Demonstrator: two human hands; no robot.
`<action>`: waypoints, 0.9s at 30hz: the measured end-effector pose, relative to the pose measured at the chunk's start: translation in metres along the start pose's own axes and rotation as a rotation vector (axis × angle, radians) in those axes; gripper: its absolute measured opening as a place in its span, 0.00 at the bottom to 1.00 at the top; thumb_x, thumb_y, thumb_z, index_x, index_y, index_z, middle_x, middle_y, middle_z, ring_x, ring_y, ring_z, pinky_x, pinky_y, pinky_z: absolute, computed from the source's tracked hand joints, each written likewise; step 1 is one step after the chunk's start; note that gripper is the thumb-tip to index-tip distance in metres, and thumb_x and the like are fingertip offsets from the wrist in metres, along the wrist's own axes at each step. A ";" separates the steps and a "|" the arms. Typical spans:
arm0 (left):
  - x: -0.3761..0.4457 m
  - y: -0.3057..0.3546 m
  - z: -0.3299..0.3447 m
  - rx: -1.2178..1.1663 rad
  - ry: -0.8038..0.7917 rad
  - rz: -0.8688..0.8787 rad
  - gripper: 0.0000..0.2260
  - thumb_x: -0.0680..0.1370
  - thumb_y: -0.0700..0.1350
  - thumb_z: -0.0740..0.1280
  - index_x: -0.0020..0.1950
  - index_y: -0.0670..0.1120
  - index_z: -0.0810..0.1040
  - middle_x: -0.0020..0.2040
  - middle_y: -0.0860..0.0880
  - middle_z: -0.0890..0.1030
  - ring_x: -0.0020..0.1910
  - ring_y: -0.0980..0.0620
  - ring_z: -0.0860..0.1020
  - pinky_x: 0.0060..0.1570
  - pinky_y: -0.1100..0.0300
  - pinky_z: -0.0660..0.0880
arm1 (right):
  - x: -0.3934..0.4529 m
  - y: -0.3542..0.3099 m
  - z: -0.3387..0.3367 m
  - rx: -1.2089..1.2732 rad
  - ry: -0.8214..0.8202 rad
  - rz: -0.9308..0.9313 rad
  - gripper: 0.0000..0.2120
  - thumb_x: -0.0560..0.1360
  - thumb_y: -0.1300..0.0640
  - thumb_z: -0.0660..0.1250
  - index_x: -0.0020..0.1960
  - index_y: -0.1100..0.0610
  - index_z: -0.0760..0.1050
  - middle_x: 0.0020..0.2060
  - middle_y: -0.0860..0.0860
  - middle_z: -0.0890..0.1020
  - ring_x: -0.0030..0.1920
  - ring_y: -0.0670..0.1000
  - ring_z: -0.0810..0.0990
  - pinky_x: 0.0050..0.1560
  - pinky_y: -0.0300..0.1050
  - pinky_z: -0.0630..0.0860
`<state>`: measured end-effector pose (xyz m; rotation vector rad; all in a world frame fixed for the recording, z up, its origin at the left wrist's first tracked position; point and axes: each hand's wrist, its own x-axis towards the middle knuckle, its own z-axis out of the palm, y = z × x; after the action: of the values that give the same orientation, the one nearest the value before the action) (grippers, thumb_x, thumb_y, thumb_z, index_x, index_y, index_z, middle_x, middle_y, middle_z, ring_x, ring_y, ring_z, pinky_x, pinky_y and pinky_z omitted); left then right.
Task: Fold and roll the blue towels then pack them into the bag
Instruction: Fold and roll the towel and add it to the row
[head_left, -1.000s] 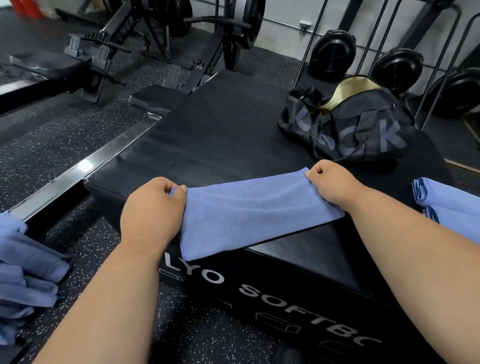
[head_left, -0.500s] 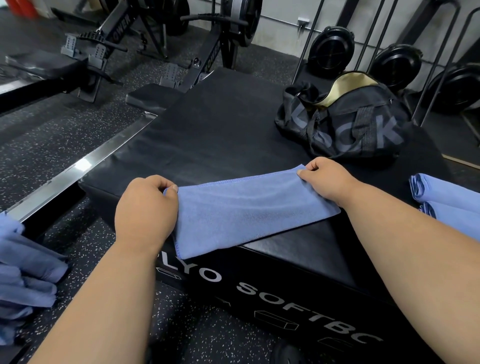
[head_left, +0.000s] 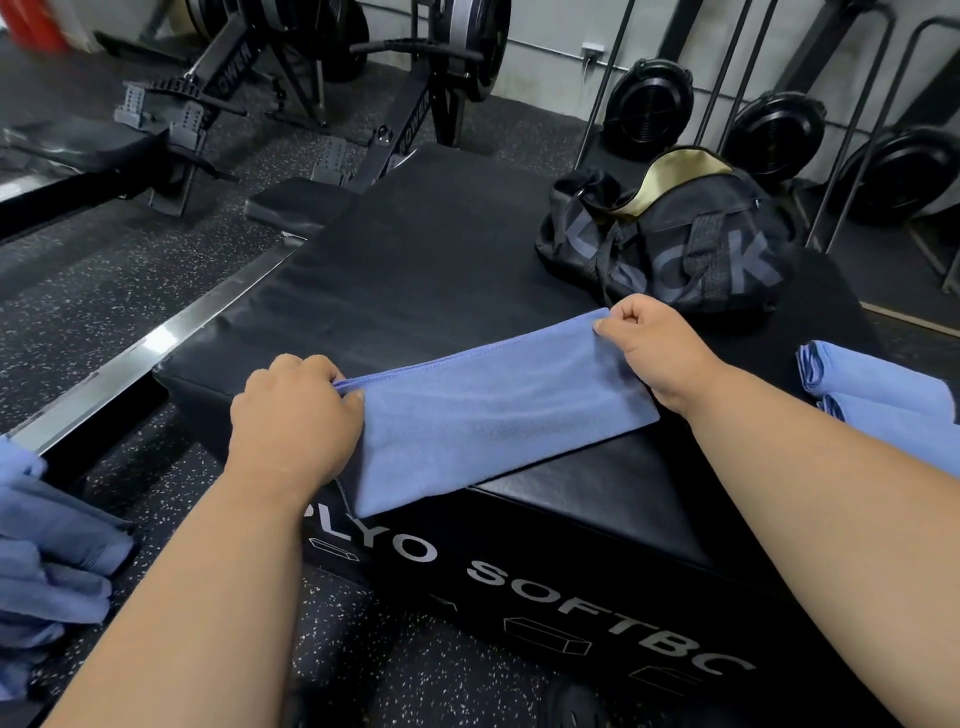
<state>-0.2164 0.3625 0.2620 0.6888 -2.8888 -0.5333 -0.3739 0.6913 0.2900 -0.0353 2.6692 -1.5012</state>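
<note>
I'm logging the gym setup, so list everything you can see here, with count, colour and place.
towel: one, blue, folded on the box's near corner, held at both ends
bag: one, black with gold lining, open, on the box's far right
box: one, black, padded, centre, white lettering on its side
folded towels: at least two, blue, right edge
towel pile: blue, count unclear, on the floor at left
rowers: two, black, far left
fan machines: three, black, along the far wall
floor: black, speckled
left hand: one, grip pinching the towel's left end
right hand: one, grip pinching the towel's right end
</note>
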 end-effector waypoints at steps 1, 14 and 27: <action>-0.001 0.000 -0.001 -0.044 -0.021 0.034 0.07 0.81 0.52 0.66 0.53 0.50 0.77 0.53 0.45 0.80 0.54 0.38 0.75 0.54 0.46 0.73 | -0.002 0.000 -0.003 0.022 0.008 -0.019 0.09 0.78 0.56 0.70 0.44 0.52 0.71 0.28 0.42 0.69 0.29 0.44 0.64 0.33 0.43 0.62; -0.035 0.003 -0.042 -0.836 -0.287 0.218 0.04 0.82 0.48 0.72 0.50 0.50 0.83 0.41 0.57 0.83 0.41 0.54 0.77 0.47 0.52 0.72 | -0.068 -0.013 -0.073 0.284 0.056 -0.140 0.16 0.83 0.62 0.68 0.68 0.50 0.76 0.34 0.45 0.81 0.41 0.43 0.81 0.48 0.38 0.77; -0.075 0.030 -0.035 -1.171 -0.247 0.091 0.11 0.77 0.57 0.72 0.52 0.50 0.83 0.47 0.48 0.85 0.46 0.50 0.79 0.51 0.50 0.73 | -0.135 -0.004 -0.116 0.293 0.144 -0.140 0.12 0.84 0.65 0.64 0.65 0.53 0.74 0.31 0.40 0.79 0.36 0.38 0.77 0.39 0.33 0.73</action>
<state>-0.1549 0.4111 0.3028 0.2779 -2.1270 -2.0895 -0.2491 0.7962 0.3610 -0.1012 2.5671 -1.9953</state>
